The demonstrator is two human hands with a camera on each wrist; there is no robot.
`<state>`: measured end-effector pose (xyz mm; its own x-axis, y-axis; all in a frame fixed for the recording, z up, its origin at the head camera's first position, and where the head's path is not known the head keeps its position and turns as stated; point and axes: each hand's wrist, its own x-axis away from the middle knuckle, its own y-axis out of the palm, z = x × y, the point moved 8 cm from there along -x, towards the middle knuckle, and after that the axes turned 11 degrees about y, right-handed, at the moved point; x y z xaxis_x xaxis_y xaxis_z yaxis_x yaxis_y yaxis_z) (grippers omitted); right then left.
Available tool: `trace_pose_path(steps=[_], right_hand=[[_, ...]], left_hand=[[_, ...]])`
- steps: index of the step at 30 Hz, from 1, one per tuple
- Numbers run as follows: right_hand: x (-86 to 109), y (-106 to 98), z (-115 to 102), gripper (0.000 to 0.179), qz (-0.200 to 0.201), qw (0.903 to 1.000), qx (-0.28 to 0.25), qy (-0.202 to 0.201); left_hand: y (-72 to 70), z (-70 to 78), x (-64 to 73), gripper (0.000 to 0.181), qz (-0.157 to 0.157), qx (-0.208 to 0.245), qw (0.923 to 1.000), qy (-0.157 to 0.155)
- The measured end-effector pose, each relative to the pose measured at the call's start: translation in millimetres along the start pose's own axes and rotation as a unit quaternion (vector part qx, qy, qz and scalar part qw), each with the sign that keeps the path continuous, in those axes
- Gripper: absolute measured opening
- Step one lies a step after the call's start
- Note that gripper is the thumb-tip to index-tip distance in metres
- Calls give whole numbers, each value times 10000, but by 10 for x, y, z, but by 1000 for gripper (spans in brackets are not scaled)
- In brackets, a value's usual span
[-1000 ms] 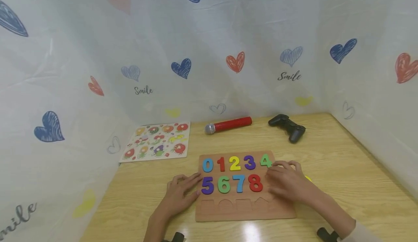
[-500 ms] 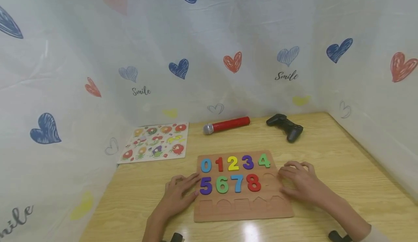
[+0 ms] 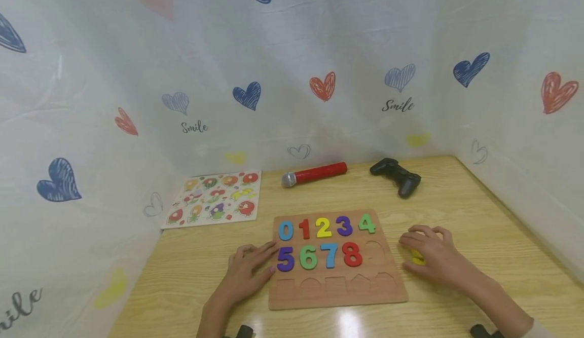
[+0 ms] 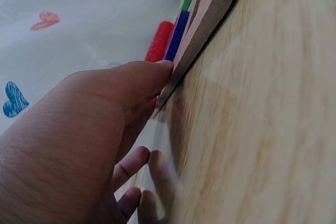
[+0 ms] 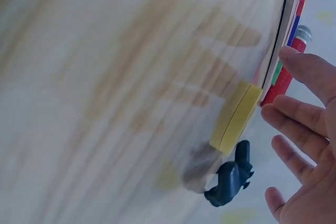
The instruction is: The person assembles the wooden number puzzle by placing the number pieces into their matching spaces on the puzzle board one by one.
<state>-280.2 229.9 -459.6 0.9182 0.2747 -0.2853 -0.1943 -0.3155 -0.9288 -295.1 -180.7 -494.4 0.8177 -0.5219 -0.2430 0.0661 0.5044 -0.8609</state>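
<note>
A wooden number puzzle board [image 3: 337, 300] lies flat on the table, with coloured digits 0 to 8 in two rows. Bare recesses show beside the red 8 [image 3: 352, 254] and along the bottom row. My left hand [image 3: 246, 272] touches the board's left edge with its fingertips and thumb, next to the purple 5 [image 3: 285, 259]. My right hand [image 3: 435, 258] hovers right of the board, fingers spread and loosely bent. Beneath it a yellow puzzle piece [image 5: 236, 117] lies on the table, apart from the fingers in the right wrist view. The hand partly covers it in the head view.
A fruit picture board [image 3: 214, 198] lies at the back left. A red microphone [image 3: 315, 174] and a black game controller [image 3: 396, 177] sit along the back of the wooden table. White curtains [image 3: 274, 34] with hearts enclose the back and sides.
My right hand has moved right, off the board's right part to above the yellow piece, uncovering the recess beside the 8. The left hand stays at the board's edge.
</note>
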Motion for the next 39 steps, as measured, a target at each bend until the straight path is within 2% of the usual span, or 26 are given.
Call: trace_pose_path(steps=[4,14,22,34,39], right_hand=[[30,-23,62,47,-33,9999,-22,130],[72,-50,191,49,-184,9990,102,388],[115,-64,266,46,-205,9983,176,509],[87,-56,189,47,-45,9994,151,318],[66,-38,156,47,-131,9993,141,332]], left_hand=[[2,2,-1,50,-32,4,10000,-14],[-22,28,5,49,228,40,9996,183],[-3,-1,3,50,84,100,9998,123],[2,-10,3,50,85,89,9999,113],[-1,-1,2,50,57,109,9999,78]])
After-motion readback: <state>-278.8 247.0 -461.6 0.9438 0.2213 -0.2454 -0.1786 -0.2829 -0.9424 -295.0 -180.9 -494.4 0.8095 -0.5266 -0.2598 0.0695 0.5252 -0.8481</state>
